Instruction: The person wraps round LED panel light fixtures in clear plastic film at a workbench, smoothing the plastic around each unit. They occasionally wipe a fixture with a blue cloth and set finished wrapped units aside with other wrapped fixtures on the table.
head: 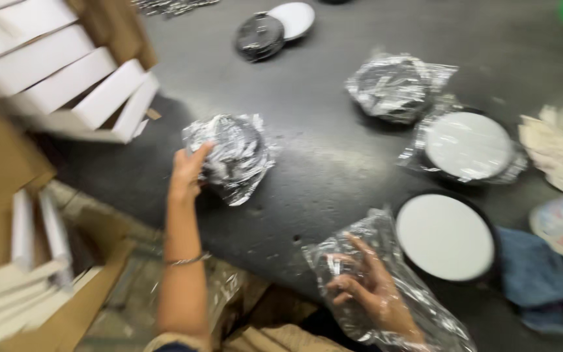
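My left hand [187, 171] rests its fingers on a round black item wrapped in crinkled clear plastic [232, 155] near the left edge of the dark table [320, 163]. My right hand [366, 283] sits inside an empty clear plastic bag [386, 293] at the table's front edge, fingers curled in the film. Just right of that bag lies a bare round disc with a white face and black rim [446, 236].
Two more plastic-wrapped discs [395, 87] [467, 145] lie at the right, two unwrapped discs [275, 27] at the back. White flat boxes in a cardboard carton [66, 78] stand at left, a blue cloth [539, 280] and crumpled paper [558, 153] at right.
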`<action>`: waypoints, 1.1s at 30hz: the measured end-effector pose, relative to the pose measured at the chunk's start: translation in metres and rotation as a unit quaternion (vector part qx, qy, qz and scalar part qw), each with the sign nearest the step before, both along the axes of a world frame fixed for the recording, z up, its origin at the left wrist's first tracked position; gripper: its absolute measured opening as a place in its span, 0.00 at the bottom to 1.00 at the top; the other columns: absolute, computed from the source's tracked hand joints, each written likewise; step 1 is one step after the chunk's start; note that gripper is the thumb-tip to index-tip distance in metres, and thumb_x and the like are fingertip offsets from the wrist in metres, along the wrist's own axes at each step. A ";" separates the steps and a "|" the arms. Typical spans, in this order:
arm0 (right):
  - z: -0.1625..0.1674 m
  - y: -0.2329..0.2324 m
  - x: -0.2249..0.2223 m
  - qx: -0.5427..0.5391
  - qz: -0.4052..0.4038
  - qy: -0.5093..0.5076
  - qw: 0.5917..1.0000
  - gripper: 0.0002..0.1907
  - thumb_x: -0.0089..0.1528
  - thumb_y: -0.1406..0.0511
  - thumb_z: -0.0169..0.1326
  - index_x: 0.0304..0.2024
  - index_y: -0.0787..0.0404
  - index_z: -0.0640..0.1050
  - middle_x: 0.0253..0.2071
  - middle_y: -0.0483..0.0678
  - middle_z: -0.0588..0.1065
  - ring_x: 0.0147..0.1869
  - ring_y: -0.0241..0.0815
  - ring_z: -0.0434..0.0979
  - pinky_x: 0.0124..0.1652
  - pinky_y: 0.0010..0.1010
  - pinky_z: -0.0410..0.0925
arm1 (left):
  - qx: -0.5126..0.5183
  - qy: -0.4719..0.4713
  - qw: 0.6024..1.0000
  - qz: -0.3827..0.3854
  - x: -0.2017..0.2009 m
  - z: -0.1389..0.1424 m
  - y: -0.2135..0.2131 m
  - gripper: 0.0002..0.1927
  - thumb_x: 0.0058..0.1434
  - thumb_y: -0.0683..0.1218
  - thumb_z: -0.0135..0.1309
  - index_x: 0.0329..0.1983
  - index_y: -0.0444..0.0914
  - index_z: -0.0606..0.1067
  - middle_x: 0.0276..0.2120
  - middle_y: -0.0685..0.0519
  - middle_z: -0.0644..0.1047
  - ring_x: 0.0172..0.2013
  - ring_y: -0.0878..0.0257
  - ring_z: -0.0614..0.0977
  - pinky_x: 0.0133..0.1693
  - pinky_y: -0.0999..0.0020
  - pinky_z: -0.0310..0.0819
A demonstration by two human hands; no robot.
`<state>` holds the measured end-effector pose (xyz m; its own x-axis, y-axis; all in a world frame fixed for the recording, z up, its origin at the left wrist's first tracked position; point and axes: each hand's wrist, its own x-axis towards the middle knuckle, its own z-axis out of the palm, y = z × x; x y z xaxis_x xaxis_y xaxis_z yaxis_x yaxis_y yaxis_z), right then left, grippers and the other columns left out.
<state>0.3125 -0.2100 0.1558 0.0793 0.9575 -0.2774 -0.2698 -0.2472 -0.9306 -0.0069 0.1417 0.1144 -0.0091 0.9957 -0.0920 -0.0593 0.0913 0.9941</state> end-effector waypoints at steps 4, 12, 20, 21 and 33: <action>0.011 -0.002 -0.001 0.007 -0.003 0.048 0.999 0.47 0.56 0.64 0.61 0.76 0.53 0.56 0.62 0.62 0.74 0.44 0.46 0.84 0.36 0.32 0.81 | -0.031 -0.035 0.999 0.012 0.054 0.001 -0.008 0.27 0.57 0.50 0.64 0.52 0.30 0.69 0.41 0.44 0.80 0.34 0.58 0.84 0.32 0.62 0.83; 0.016 -0.003 0.001 0.035 0.014 0.067 0.997 0.43 0.59 0.62 0.59 0.73 0.54 0.55 0.62 0.62 0.73 0.44 0.44 0.83 0.37 0.32 0.81 | -0.032 0.014 0.994 -0.100 0.222 -0.015 -0.053 0.32 0.55 0.51 0.66 0.56 0.34 0.64 0.47 0.42 0.77 0.44 0.58 0.81 0.43 0.60 0.79; 0.014 -0.003 0.001 0.026 0.004 0.062 0.998 0.43 0.60 0.61 0.59 0.74 0.52 0.55 0.61 0.61 0.74 0.43 0.43 0.83 0.38 0.32 0.80 | 0.082 0.029 0.991 -0.101 0.331 -0.023 -0.070 0.32 0.56 0.52 0.66 0.54 0.27 0.66 0.50 0.41 0.72 0.50 0.56 0.77 0.52 0.61 0.73; 0.014 -0.003 0.001 0.021 0.004 0.061 0.998 0.43 0.59 0.61 0.59 0.74 0.52 0.55 0.61 0.61 0.75 0.43 0.43 0.83 0.38 0.32 0.80 | 0.071 0.035 0.991 -0.106 0.339 -0.022 -0.071 0.33 0.56 0.53 0.65 0.53 0.27 0.67 0.50 0.41 0.72 0.50 0.55 0.77 0.52 0.60 0.73; -0.002 -0.002 -0.002 0.020 -0.019 0.079 0.997 0.42 0.61 0.66 0.57 0.74 0.54 0.53 0.60 0.63 0.72 0.45 0.44 0.83 0.38 0.33 0.79 | 0.042 0.080 0.991 -0.100 0.437 -0.028 -0.081 0.46 0.59 0.62 0.60 0.65 0.26 0.57 0.62 0.32 0.60 0.62 0.41 0.65 0.63 0.53 0.60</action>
<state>0.3107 -0.2121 0.1535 0.0741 0.9650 -0.2516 -0.4220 -0.1983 -0.8847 0.4297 0.0606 0.0864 0.1811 0.9832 -0.0214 0.1098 0.0014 0.9939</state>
